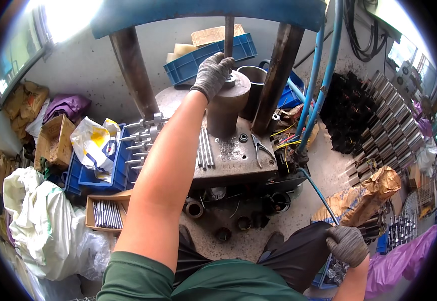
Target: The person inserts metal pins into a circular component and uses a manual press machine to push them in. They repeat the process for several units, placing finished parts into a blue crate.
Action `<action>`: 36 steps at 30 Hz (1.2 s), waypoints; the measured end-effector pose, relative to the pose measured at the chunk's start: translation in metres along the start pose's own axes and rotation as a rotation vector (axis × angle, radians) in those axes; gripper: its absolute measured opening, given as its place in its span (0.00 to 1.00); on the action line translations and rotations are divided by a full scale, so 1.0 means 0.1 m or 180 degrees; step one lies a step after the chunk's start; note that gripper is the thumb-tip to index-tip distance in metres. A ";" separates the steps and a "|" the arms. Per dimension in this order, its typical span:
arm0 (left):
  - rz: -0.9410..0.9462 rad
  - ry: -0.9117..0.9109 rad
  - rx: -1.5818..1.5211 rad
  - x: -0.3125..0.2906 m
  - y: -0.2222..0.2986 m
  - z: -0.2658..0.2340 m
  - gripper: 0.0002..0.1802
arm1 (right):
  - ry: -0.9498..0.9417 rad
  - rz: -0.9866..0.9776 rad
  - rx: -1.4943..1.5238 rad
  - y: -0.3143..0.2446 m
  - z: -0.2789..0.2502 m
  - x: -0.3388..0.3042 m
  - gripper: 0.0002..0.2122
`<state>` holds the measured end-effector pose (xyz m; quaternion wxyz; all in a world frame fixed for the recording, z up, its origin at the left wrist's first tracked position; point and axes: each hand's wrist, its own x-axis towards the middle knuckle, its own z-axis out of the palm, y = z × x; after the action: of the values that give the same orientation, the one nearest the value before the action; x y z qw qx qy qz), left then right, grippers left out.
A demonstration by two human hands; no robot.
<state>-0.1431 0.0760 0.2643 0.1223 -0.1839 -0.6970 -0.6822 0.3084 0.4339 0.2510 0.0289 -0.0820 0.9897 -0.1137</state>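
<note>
My left hand (213,75), in a grey knit glove, is curled at the lower end of an upright steel rod (229,36). The rod rises toward the blue beam of a press frame (208,12). Just below the fingers, a metal ring (230,80) sits on top of a thick steel cylinder (222,113). My right hand (348,245), also gloved, is closed around the end of a slim blue lever (320,194) near my right knee. On the bench (223,173) lie several thin steel shafts (206,148), small rings, a bearing (243,137) and pliers (261,150).
Rotor-like parts (145,133) lie left of the cylinder, beside a blue crate (123,168). A cardboard box of rods (109,214) stands lower left. Blue pipes (324,85) run down at the right. Metal tubes (389,120) are stacked far right, with a paper sack (369,193) nearer.
</note>
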 end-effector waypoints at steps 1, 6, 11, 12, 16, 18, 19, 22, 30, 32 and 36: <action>0.0031 -0.0022 0.0026 0.02 -0.03 -0.02 0.10 | -0.0180 -0.0035 -0.0106 -0.01 -0.01 0.01 0.11; -0.0052 0.0005 0.0257 0.01 -0.01 -0.03 0.09 | 0.0101 0.0278 0.0251 -0.03 -0.03 0.07 0.11; -0.0071 0.0003 0.0144 0.00 0.00 0.00 0.09 | -0.0052 0.0214 0.0172 -0.03 -0.05 0.06 0.12; -0.0054 -0.0008 0.0153 0.01 -0.02 -0.01 0.09 | 0.0097 0.0271 0.0304 -0.04 -0.05 0.08 0.12; -0.0024 -0.0011 0.0347 0.04 -0.05 -0.04 0.09 | 0.0011 0.0216 0.0201 -0.03 -0.07 0.07 0.12; -0.0053 0.0027 0.0129 0.02 -0.05 -0.02 0.10 | -0.0238 0.0240 0.0086 -0.03 -0.08 0.07 0.11; -0.0065 0.0049 0.0026 0.01 -0.05 -0.01 0.10 | 0.0034 0.0223 0.0184 -0.02 -0.09 0.09 0.11; 0.0008 -0.0005 -0.0118 0.01 -0.05 -0.01 0.12 | 0.0820 0.0159 0.0171 -0.03 -0.23 0.23 0.11; 0.0064 -0.0026 -0.0279 -0.04 -0.04 0.02 0.14 | 0.2773 -0.0564 -0.0219 0.30 -0.93 1.42 0.09; 0.0066 -0.0035 -0.0332 -0.04 -0.03 0.02 0.14 | 0.2753 -0.0561 -0.0044 0.26 -1.04 1.63 0.09; 0.0060 -0.0088 -0.0338 -0.06 -0.01 0.02 0.15 | 0.2717 -0.0630 -0.0240 0.47 -1.13 2.00 0.10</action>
<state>-0.1381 0.0770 0.2605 0.1092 -0.2060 -0.6597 -0.7144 0.0953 0.4698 0.3423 -0.3967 -0.1231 0.9038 -0.1034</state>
